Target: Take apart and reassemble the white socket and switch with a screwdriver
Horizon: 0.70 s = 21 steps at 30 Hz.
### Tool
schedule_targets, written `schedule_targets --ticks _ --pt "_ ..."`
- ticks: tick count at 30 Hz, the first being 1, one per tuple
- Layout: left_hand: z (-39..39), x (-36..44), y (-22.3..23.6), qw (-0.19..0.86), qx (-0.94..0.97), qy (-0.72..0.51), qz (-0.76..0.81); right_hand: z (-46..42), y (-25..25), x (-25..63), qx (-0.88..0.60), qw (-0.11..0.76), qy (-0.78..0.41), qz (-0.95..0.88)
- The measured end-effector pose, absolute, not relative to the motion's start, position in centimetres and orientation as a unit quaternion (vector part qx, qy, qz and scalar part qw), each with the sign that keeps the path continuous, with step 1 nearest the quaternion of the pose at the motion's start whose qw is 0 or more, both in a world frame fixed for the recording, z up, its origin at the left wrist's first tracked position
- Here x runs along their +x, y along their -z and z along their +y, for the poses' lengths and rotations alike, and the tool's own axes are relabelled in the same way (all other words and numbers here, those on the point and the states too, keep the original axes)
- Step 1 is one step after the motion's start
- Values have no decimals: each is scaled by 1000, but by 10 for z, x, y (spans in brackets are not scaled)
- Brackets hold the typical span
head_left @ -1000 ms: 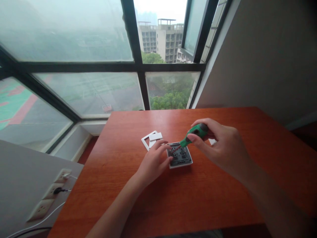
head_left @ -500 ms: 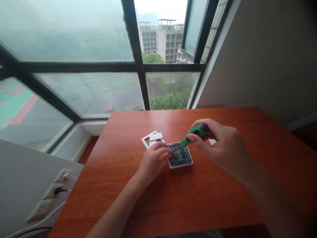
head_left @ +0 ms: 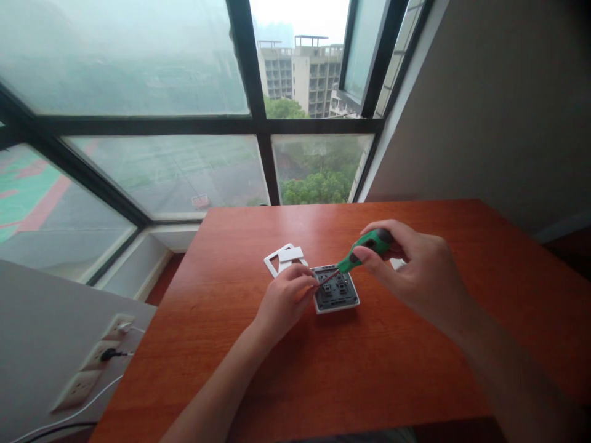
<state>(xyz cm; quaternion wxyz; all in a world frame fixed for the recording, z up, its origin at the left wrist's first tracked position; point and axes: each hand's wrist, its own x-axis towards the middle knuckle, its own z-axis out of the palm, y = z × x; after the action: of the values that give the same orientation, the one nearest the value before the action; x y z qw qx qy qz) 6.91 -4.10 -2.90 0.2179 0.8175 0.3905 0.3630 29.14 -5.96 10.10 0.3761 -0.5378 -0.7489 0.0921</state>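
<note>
A green and black screwdriver (head_left: 372, 243) is gripped by the handle in my right hand (head_left: 418, 264), its thin shaft slanting down to the left. The tip ends by the fingertips of my left hand (head_left: 287, 295), at the left edge of a wall switch (head_left: 336, 296) with a dark grey inside and white rim. My left fingers are pressed together there; what they pinch, if anything, is too small to make out. The switch lies on the table, its small black mechanisms facing up. Behind my left hand are a white frame (head_left: 271, 261) and white cover pieces (head_left: 292, 253).
The reddish-brown wooden table (head_left: 323, 381) spreads around the parts. Another small white piece (head_left: 397, 264) is partly hidden behind my right hand. Windows (head_left: 161, 166) stand beyond the table, and wall sockets (head_left: 99, 355) with plugged cables are at lower left.
The screwdriver handle and my right fingers have shifted slightly to the right. My left hand and the switch stay practically where they were.
</note>
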Motion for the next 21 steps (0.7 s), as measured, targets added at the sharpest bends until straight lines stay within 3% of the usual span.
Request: schedule_targets --ticks 7,13,21 --pt "-41 70 27 243 806 -362 399 -60 -107 288 -512 365 -108 -770" --pt "-41 72 26 258 800 -366 399 -56 -121 283 -452 291 -135 -832" --pt "-40 69 25 254 796 -360 416 -38 -130 266 -475 231 -57 -847"
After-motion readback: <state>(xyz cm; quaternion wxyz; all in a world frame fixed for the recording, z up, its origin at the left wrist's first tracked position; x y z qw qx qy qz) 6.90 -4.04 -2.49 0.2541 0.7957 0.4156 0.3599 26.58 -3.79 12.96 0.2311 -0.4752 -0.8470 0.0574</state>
